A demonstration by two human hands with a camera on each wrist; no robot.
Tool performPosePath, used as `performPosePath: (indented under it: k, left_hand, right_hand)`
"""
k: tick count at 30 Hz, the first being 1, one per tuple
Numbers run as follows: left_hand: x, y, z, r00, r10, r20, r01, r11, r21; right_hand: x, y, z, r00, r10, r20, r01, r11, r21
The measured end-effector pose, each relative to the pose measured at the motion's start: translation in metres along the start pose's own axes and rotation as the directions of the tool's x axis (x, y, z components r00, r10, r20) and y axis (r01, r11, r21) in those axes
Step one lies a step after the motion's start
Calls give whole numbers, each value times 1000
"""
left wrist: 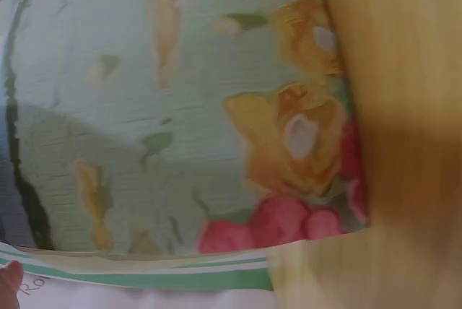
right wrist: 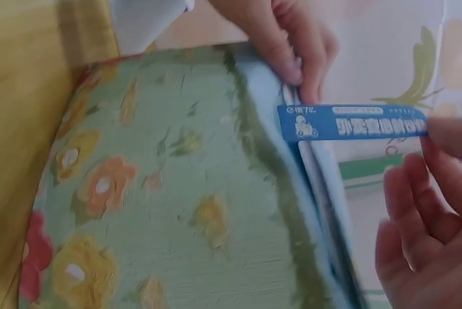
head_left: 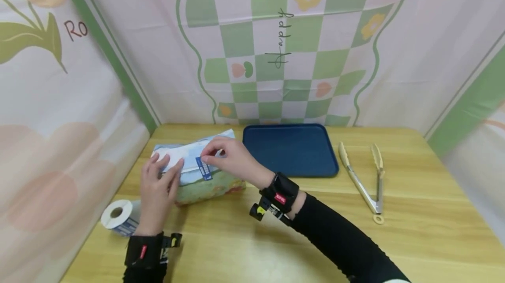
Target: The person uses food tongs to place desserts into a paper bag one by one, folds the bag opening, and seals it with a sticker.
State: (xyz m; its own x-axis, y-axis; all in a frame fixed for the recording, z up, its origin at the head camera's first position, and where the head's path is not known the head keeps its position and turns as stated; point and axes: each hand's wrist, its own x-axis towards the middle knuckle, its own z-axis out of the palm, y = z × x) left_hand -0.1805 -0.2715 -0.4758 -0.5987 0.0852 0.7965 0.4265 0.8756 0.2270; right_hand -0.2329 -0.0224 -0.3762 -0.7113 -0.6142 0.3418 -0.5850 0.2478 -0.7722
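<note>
A paper bag [head_left: 213,188] with a painted flower print lies on the table, its light-blue top folded over. On that folded flap rest the fingers of my left hand [head_left: 159,182], spread and touching the paper. My right hand [head_left: 230,155] pinches one end of a blue-and-white sticker [head_left: 204,170] between thumb and fingertips. The sticker's other end lies across the fold's edge in the right wrist view, where the left hand [right wrist: 278,27] is beside it. Green printed paper of the bag [left wrist: 166,107] fills most of the left wrist view.
A roll of stickers [head_left: 122,217] stands at the left, close to my left wrist. Behind and right of the bag lies a dark blue tray [head_left: 289,151]. Metal tongs [head_left: 364,186] with beige tips lie spread farther right. Printed cloth [head_left: 284,55] hangs along the table's back edge.
</note>
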Motion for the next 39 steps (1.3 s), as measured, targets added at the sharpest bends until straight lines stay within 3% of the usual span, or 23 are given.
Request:
performPosePath:
  k: [4, 8, 16, 23, 30, 33, 37, 39]
  left_hand:
    - [-4, -1, 2, 1000, -7, -22, 7, 1000, -17]
    - [-6, -1, 3, 999, -18, -32, 16, 999, -42]
    - [-5, -1, 2, 999, -13, -36, 11, 998, -54]
    - [-4, -1, 2, 999, 30, -27, -31, 999, -34]
    - [-5, 0, 3, 998, 49, -33, -49, 999, -16]
    - [-6, 1, 3, 998, 47, -31, -48, 999, -15]
    - [-7, 2, 2, 999, 40, -28, -41, 999, -18]
    - [-7, 1, 2, 999, 36, -30, -37, 999, -18]
  right_hand:
    - [11, 6, 6, 997, 59, 50, -59, 998, 1]
    - [16, 11, 12, 991, 124, 41, -121, 990, -73]
    - [19, 15, 27, 994, 88, -67, -105, 938, -330]
    - [13, 17, 39, 988, -11, -152, -70, 853, -517]
    - [5, 21, 45, 976, -129, -174, -24, 734, -679]
    - [1, 24, 46, 969, -191, -158, 26, 713, -701]
    - [-6, 31, 46, 952, -296, -81, 156, 696, -701]
    - [-9, 35, 47, 939, -342, -39, 213, 666, -715]
